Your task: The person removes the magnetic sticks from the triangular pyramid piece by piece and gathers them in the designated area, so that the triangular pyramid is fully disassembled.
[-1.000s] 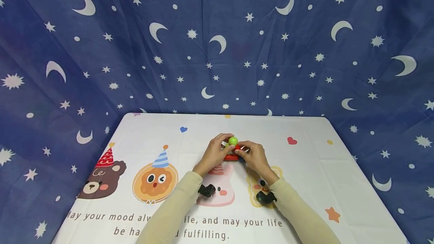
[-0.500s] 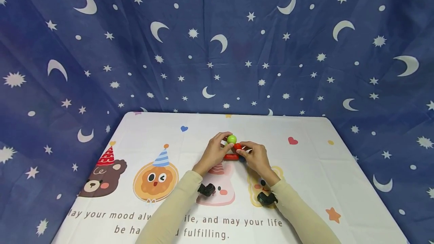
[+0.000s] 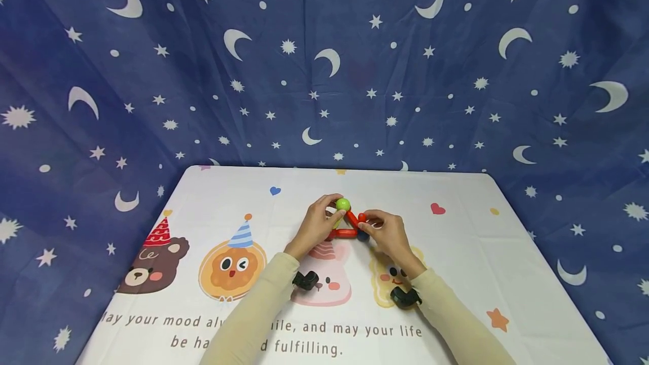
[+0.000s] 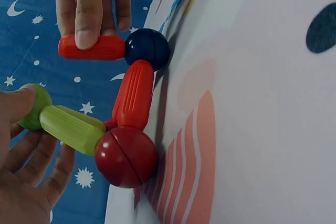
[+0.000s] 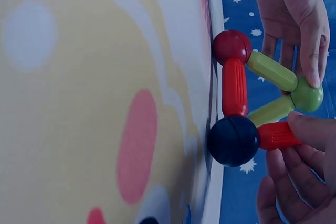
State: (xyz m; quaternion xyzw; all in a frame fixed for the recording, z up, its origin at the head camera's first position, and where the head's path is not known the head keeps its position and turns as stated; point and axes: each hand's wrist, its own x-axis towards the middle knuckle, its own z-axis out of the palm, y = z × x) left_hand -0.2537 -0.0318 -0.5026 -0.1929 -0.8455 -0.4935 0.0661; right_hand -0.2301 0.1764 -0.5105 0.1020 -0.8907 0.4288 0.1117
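While my left grip pinches a green ball between thumb and fingers, my right grip pinches a red rod, its long axis upright, its lower end meeting a dark blue ball low at the desk. A second red rod runs level leftward to a red ball; from there, a green rod slants up to the green ball.

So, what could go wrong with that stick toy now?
The frame could tip or fold if the left hand loosens on the green ball, up off the table. The red rod in the right hand meets the navy ball at one end only, so a sideways push might break that joint.
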